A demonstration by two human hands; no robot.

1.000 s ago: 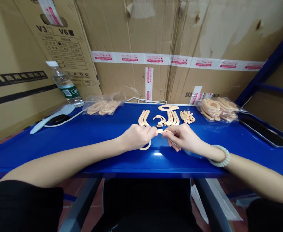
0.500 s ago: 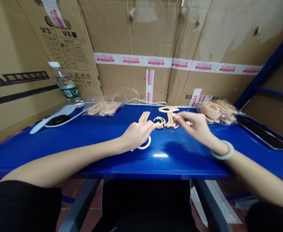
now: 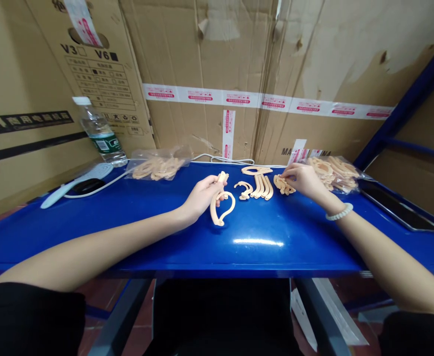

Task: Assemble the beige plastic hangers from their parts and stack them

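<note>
My left hand (image 3: 203,197) is closed around beige curved pieces (image 3: 214,211) that look like wood or plastic. Their arms make an open loop below the fingers, and a stubby end sticks up above the thumb. To the right, my right hand (image 3: 303,179) has its fingertips pressed together at a small pile of beige pieces (image 3: 284,187); what they pinch is hidden. Between the hands lie a row of slim curved strips (image 3: 262,188) and a hooked piece (image 3: 244,190). An oval ring-like piece (image 3: 256,170) lies behind the strips.
On the blue table (image 3: 157,247), clear bags of beige parts (image 3: 159,167) sit back left and back right (image 3: 337,173). A water bottle (image 3: 104,136), a pale blue brush-like tool (image 3: 78,184) and a black mouse (image 3: 89,184) stand left. A dark tablet-like slab (image 3: 398,206) lies right. Cardboard walls the back.
My right hand has moved right, away from my left hand, to the small pile. My left hand has turned and lifted its pieces, and the loop and upper end now show.
</note>
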